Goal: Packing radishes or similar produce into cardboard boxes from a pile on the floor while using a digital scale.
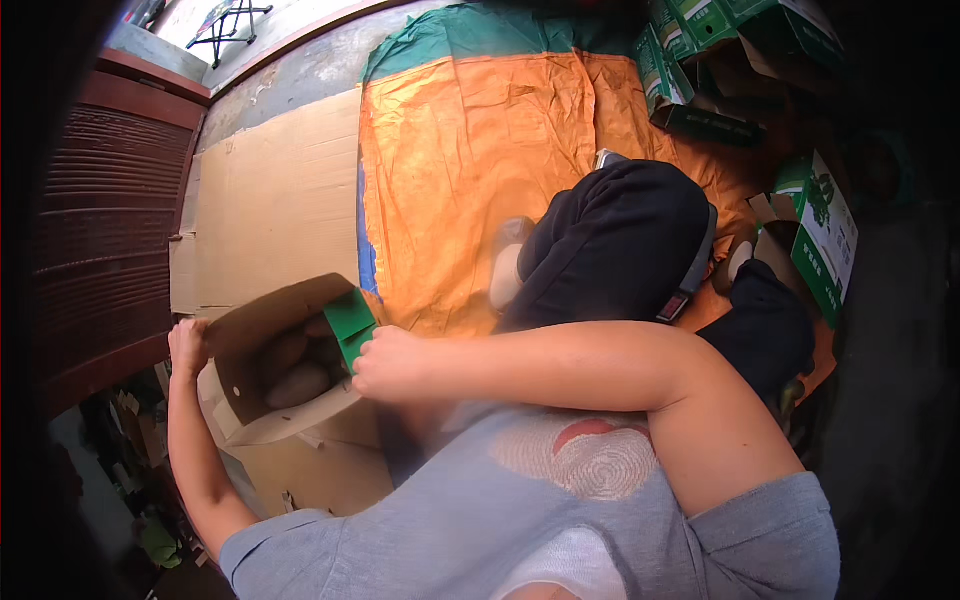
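Note:
An open cardboard box (320, 455) stands at my left side, with brown walls and a green flap (348, 318) on its right. Several rounded brownish things (298, 384) lie inside it; their kind is hard to make out in the shade. My left hand (188, 348) is closed on the box's far left edge. At the opposite side, my right hand (392, 364) has its fingers closed on the green flap, my forearm stretching across my body. The fingertips of both hands are partly hidden.
An orange sheet with a green border (480, 120) covers the floor beside a flat cardboard sheet (280, 200). A reddish-brown slatted panel (115, 220) stands left. Green-and-white cartons (825, 235) are on the right. My bent legs (620, 240) in dark trousers occupy the middle.

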Action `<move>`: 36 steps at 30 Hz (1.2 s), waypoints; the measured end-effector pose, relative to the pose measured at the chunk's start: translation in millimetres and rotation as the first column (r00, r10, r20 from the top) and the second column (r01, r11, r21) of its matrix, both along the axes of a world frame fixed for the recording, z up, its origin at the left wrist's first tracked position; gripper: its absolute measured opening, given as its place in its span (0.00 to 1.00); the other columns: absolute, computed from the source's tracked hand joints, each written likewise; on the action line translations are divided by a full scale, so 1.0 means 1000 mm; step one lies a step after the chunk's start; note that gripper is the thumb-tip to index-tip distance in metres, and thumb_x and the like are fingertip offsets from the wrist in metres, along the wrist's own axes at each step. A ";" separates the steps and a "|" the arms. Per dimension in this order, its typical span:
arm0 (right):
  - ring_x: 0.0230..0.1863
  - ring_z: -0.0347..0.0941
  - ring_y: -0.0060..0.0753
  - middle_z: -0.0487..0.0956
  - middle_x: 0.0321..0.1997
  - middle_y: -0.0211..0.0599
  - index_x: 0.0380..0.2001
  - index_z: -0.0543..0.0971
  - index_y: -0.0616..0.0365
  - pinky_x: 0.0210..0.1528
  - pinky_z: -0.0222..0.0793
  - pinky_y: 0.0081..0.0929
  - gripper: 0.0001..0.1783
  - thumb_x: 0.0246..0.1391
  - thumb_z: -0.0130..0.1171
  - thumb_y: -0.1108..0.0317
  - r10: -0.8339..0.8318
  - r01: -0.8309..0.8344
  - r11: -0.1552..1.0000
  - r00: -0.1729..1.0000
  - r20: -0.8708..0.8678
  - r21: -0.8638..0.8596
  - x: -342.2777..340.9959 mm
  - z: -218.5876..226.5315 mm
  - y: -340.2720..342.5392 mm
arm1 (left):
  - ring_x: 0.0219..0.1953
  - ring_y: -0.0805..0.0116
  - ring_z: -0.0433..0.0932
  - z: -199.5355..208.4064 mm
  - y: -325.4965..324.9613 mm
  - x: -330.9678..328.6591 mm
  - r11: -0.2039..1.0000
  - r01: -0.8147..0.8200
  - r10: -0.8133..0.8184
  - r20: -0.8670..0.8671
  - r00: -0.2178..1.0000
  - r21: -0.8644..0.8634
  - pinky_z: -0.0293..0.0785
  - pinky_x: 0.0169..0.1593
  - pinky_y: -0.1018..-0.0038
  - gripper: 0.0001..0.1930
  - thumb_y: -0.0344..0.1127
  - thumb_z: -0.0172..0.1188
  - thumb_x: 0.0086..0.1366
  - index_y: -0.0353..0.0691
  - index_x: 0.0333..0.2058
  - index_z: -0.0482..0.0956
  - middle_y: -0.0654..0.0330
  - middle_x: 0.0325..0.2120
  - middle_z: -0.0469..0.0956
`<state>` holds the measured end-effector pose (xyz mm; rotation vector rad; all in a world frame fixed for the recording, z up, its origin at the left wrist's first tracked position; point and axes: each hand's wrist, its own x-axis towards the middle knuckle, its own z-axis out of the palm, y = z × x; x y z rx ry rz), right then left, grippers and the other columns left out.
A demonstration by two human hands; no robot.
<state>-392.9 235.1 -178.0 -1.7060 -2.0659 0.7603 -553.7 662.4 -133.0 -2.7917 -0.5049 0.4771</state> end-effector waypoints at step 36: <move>0.52 0.76 0.39 0.76 0.56 0.45 0.64 0.66 0.60 0.58 0.73 0.35 0.31 0.58 0.60 0.68 0.382 0.280 -0.780 -0.495 -0.780 -0.560 0.087 -0.161 -0.829 | 0.60 0.49 0.73 0.049 -0.658 0.493 0.183 0.764 -0.699 0.464 0.544 -0.619 0.68 0.63 0.60 0.26 0.41 0.62 0.65 0.47 0.62 0.72 0.51 0.60 0.73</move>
